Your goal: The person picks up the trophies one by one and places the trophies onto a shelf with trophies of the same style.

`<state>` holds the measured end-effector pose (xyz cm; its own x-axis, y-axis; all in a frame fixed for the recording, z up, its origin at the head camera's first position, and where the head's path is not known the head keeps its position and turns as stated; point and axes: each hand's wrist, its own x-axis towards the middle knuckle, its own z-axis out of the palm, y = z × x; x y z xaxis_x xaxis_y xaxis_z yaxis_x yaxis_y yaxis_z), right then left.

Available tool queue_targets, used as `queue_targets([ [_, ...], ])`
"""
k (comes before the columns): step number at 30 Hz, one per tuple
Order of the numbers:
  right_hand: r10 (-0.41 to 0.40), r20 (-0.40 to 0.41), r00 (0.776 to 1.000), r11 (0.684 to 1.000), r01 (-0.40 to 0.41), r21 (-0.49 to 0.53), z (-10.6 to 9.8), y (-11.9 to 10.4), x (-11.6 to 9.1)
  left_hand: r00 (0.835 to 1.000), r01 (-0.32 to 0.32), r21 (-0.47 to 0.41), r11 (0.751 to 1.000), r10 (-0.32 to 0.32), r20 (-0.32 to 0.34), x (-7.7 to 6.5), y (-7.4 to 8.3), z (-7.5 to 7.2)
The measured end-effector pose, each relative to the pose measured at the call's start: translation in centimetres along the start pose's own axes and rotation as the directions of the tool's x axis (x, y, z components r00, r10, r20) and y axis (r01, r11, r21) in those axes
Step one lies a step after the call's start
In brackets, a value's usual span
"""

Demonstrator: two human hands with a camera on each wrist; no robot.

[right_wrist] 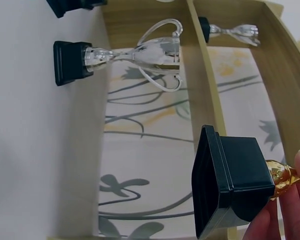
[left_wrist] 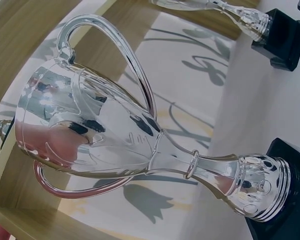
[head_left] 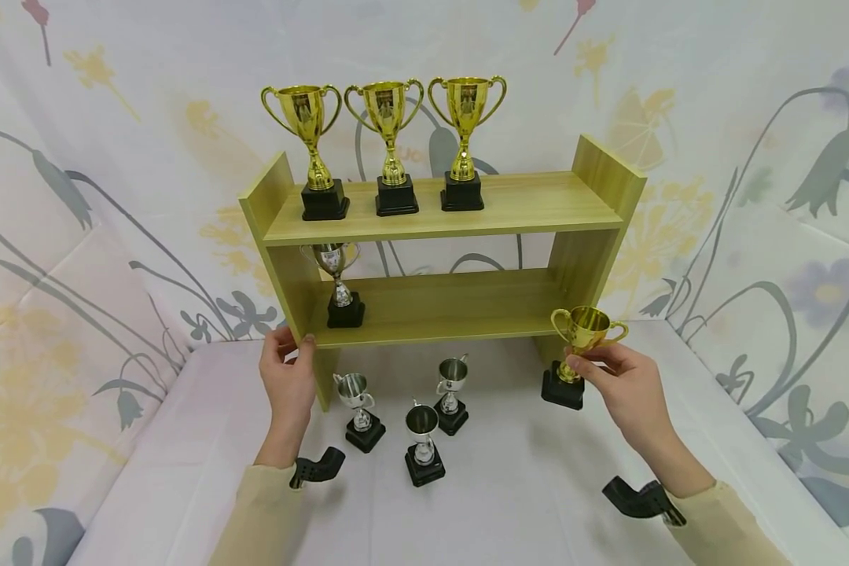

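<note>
Here in front, our right hand [head_left: 626, 385] has thumb and fingers closed in a pinch on a gold trophy [head_left: 589, 322], gripping its slim stem; the two-handled cup flares just above the fingertips, and the black base hangs just below them, clear of the white tablecloth [head_left: 495, 511]. We'd call it light and stiff, probably shiny plastic, so slick under the pads; the narrow stem looks our best hold, the blocky base a good second, while those thin handles seem easiest to snap. Off to the left of these fingers, three silver trophies stand on the cloth: one nearest us [head_left: 423, 444], one behind it [head_left: 452, 393], and one [head_left: 359, 413] just right of our left hand [head_left: 288, 385]. That hand's thumb and fingers are curled about the side board of a wooden shelf [head_left: 460, 303], no trophy in them. Above and right of the left fingers, another silver trophy [head_left: 341, 291] stands on the middle board, and higher again, well beyond both hands' reach of touch, three gold trophies [head_left: 394, 149] line the top.
</note>
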<state>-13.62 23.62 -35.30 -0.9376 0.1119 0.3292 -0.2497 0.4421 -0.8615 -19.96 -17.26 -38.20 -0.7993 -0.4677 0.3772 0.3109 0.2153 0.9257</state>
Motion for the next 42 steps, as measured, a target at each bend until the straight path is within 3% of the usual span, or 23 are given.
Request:
queue_targets([
  [5, -0.011, 0.000, 1.000, 1.000, 0.011, 0.003, -0.2, -0.1, 0.1, 1.000, -0.010, 0.005, 1.000, 0.010, 0.002, -0.8, 2.3, -0.1],
  [10, -0.011, 0.003, 1.000, 1.000, 0.011, 0.006, -0.4, -0.1, 0.1, 1.000, -0.011, 0.002, 1.000, 0.011, 0.012, -1.1, 3.1, -0.1],
  [23, -0.045, 0.001, 0.999, 0.999, 0.045, -0.012, -0.9, -0.7, 0.7, 1.000, -0.010, -0.001, 1.000, 0.010, 0.012, -1.1, 2.8, -0.1],
  [31, -0.046, -0.004, 0.999, 0.998, 0.046, -0.034, -1.2, -1.2, 0.9, 1.000, -0.003, 0.025, 1.000, 0.003, -0.010, 0.1, -0.6, 0.1],
  [34, -0.051, -0.005, 0.999, 0.998, 0.051, -0.037, -1.3, -1.3, 1.0, 1.000, -0.004, 0.024, 1.000, 0.004, -0.011, 0.3, -1.1, 0.0],
  [38, -0.064, -0.007, 0.998, 0.997, 0.064, -0.049, -1.4, -1.4, 1.1, 1.000, 0.000, 0.008, 1.000, 0.000, -0.007, 0.1, -0.5, 0.0],
  [42, -0.082, -0.017, 0.996, 0.995, 0.081, -0.049, -1.6, -1.5, 1.2, 1.000, -0.003, 0.012, 1.000, 0.003, 0.000, -0.7, 1.6, 0.0],
])
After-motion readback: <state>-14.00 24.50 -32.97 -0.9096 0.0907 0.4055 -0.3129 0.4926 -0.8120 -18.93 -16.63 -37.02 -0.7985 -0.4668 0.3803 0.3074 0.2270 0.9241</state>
